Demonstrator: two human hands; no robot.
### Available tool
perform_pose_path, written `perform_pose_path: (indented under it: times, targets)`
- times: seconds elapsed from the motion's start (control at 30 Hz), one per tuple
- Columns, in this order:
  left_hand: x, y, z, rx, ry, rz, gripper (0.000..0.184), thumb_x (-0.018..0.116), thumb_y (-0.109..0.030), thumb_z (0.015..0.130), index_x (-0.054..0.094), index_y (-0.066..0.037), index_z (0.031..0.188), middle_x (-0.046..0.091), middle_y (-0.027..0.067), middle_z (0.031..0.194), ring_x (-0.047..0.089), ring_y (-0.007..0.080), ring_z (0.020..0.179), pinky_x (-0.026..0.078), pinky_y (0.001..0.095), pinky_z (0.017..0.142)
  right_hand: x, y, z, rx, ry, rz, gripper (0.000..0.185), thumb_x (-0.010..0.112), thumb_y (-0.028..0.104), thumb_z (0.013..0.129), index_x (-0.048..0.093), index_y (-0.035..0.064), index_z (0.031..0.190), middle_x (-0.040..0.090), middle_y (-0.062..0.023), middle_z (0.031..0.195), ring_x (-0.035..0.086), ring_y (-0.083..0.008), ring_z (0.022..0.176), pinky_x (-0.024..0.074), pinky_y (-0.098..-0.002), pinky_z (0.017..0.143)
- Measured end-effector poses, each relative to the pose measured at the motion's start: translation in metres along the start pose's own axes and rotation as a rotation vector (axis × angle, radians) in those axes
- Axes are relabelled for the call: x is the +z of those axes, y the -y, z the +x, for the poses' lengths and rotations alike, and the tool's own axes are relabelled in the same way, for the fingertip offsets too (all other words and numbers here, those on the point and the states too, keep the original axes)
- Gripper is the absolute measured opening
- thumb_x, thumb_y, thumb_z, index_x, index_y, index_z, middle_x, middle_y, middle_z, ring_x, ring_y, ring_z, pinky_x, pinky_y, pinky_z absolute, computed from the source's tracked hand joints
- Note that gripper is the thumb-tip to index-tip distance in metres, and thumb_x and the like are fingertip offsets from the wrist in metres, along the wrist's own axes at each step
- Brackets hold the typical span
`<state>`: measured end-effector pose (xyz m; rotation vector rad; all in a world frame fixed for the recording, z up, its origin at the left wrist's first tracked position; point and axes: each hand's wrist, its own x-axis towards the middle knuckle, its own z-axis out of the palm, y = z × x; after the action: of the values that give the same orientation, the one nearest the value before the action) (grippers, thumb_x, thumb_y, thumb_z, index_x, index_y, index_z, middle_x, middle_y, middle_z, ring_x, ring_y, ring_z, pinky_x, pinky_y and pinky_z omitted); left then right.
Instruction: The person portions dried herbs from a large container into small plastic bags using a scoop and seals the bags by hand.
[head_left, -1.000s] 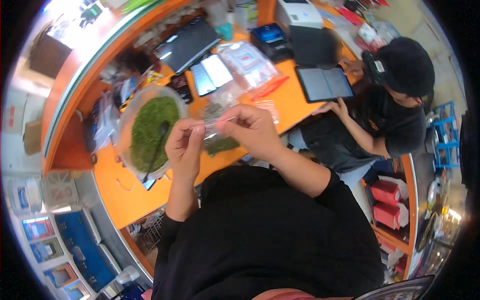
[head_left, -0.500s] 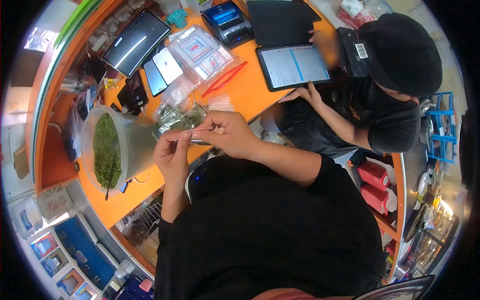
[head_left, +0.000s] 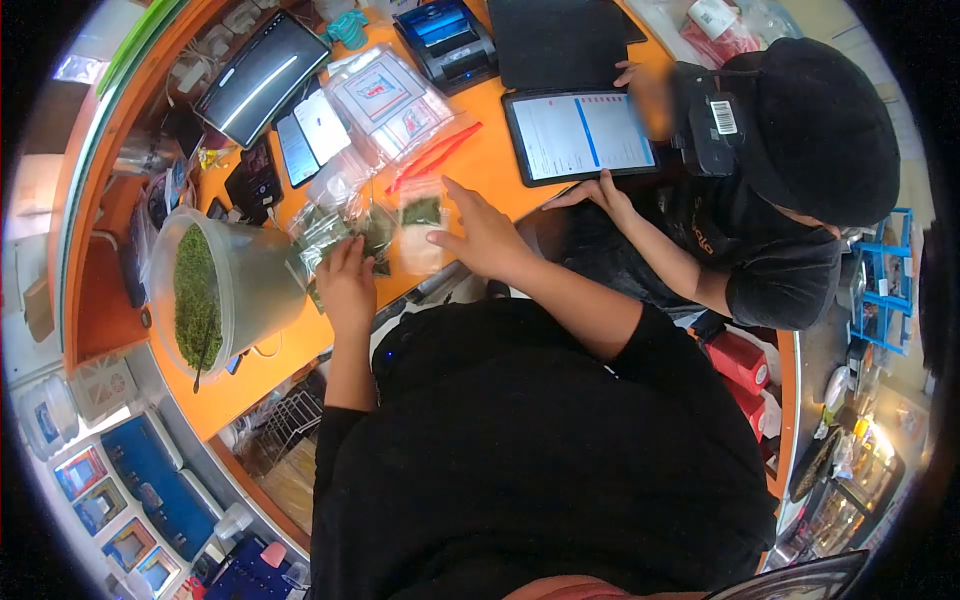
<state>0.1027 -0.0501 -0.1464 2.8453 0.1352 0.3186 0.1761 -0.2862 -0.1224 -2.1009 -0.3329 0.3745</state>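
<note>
My left hand (head_left: pixel 347 288) reaches over a pile of small clear bags of green dried herb (head_left: pixel 325 235), its fingers lying on the nearest bags. My right hand (head_left: pixel 487 238) is open, thumb and fingers apart, and holds nothing. Between my hands is one small clear bag (head_left: pixel 421 250), with green herb showing in its far part (head_left: pixel 420 211). Left of my left hand, a large translucent tub (head_left: pixel 265 285) lies tilted with its mouth toward the left. Loose green herb (head_left: pixel 197 295) fills it, with a dark thin handle (head_left: pixel 205 360) sticking out.
On the orange table (head_left: pixel 470 205) lie a phone (head_left: pixel 312 140), printed plastic bags (head_left: pixel 390 100) and a red strip (head_left: pixel 435 158). A monitor (head_left: pixel 262 80) and blue-black printer (head_left: pixel 445 45) stand behind. At right, a co-worker in black (head_left: pixel 750 240) holds a tablet (head_left: pixel 580 135).
My hands, earlier together pinching the top of a small bag, have come apart. The right moved right and opened; the left dropped onto the bags. The small bag now shows between them.
</note>
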Motion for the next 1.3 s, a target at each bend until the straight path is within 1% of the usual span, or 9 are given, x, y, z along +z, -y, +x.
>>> perform_pose_path:
  times: [0.1, 0.37, 0.5, 0.67, 0.77, 0.87, 1.0, 1.1, 1.3]
  targets:
    - [0.023, 0.003, -0.008, 0.042, 0.024, 0.349, 0.034, 0.068, -0.028, 0.08, 0.069, -0.018, 0.112, 0.063, -0.0053, 0.119, 0.054, 0.0245, 0.101, 0.038, 0.0449, 0.093, -0.001, -0.011, -0.019, -0.068, 0.004, 0.139, 0.065, 0.065, 0.029, 0.087, 0.037, 0.0064, 0.141, 0.055, -0.0192, 0.12, 0.061, -0.031, 0.095, 0.0476, -0.0403, 0.087]
    - [0.014, 0.011, -0.002, 0.034, -0.088, 0.135, 0.023, 0.072, -0.025, 0.077, 0.074, -0.014, 0.097, 0.068, -0.0025, 0.105, 0.056, 0.0244, 0.1, 0.04, 0.0413, 0.09, -0.021, -0.013, -0.043, 0.0, 0.036, 0.245, 0.053, 0.065, 0.017, 0.088, 0.045, 0.0091, 0.136, 0.054, -0.0114, 0.121, 0.059, -0.0141, 0.076, 0.0499, -0.0274, 0.072]
    - [0.019, 0.02, -0.002, -0.06, -0.198, 0.048, 0.021, 0.073, -0.024, 0.076, 0.074, -0.012, 0.095, 0.068, 0.0029, 0.104, 0.058, 0.0273, 0.1, 0.043, 0.0407, 0.089, -0.029, -0.006, -0.046, -0.013, 0.008, 0.26, 0.05, 0.065, 0.016, 0.088, 0.047, 0.009, 0.135, 0.056, -0.01, 0.119, 0.059, -0.0131, 0.075, 0.0496, -0.027, 0.072]
    - [0.027, 0.04, -0.008, 0.004, -0.067, 0.041, 0.023, 0.071, -0.021, 0.078, 0.07, -0.011, 0.098, 0.065, 0.0066, 0.106, 0.059, 0.029, 0.098, 0.045, 0.041, 0.087, -0.022, -0.017, -0.044, -0.021, 0.013, 0.291, 0.049, 0.065, 0.016, 0.087, 0.049, 0.0069, 0.132, 0.057, -0.0135, 0.116, 0.062, -0.0184, 0.076, 0.0506, -0.0314, 0.074]
    - [0.017, 0.034, -0.009, -0.065, -0.138, 0.023, 0.023, 0.071, -0.02, 0.078, 0.069, -0.011, 0.1, 0.064, 0.0062, 0.104, 0.058, 0.0294, 0.096, 0.045, 0.0412, 0.085, -0.019, -0.017, -0.045, -0.094, -0.011, 0.265, 0.046, 0.064, 0.009, 0.088, 0.05, 0.0074, 0.131, 0.058, -0.007, 0.116, 0.058, -0.0096, 0.071, 0.0489, -0.0259, 0.068]
    - [0.012, 0.012, 0.001, -0.009, -0.219, 0.043, 0.023, 0.071, -0.021, 0.078, 0.069, -0.012, 0.098, 0.062, 0.0053, 0.102, 0.058, 0.0294, 0.095, 0.044, 0.0423, 0.085, -0.02, -0.014, -0.047, -0.042, 0.024, 0.332, 0.044, 0.064, 0.008, 0.088, 0.05, 0.0071, 0.13, 0.06, -0.006, 0.112, 0.058, -0.01, 0.072, 0.0489, -0.0257, 0.069]
    - [0.006, -0.022, 0.022, 0.197, -0.143, 0.025, 0.02, 0.071, -0.022, 0.077, 0.069, -0.012, 0.095, 0.061, 0.0048, 0.103, 0.056, 0.0279, 0.099, 0.042, 0.0427, 0.086, -0.017, -0.01, -0.044, -0.048, 0.081, 0.337, 0.035, 0.062, 0.012, 0.088, 0.058, 0.0078, 0.123, 0.057, -0.011, 0.118, 0.063, -0.0212, 0.079, 0.0515, -0.0322, 0.075]
    - [0.023, -0.014, 0.022, 0.15, -0.053, 0.062, 0.018, 0.069, -0.022, 0.078, 0.07, -0.013, 0.094, 0.062, 0.0031, 0.101, 0.055, 0.0261, 0.099, 0.04, 0.0422, 0.087, -0.009, -0.013, -0.02, -0.311, 0.037, -0.013, 0.026, 0.061, 0.01, 0.087, 0.064, 0.0072, 0.113, 0.063, -0.0099, 0.105, 0.064, -0.0261, 0.083, 0.0508, -0.0379, 0.074]
    - [0.028, 0.012, 0.002, 0.018, 0.021, 0.233, 0.021, 0.066, -0.019, 0.08, 0.072, -0.015, 0.1, 0.061, -0.0002, 0.096, 0.054, 0.0245, 0.094, 0.038, 0.0434, 0.091, 0.033, -0.046, 0.049, -0.339, -0.218, -0.499, 0.017, 0.063, 0.016, 0.082, 0.069, 0.0127, 0.097, 0.061, -0.0082, 0.098, 0.06, -0.0307, 0.089, 0.0472, -0.0442, 0.077]
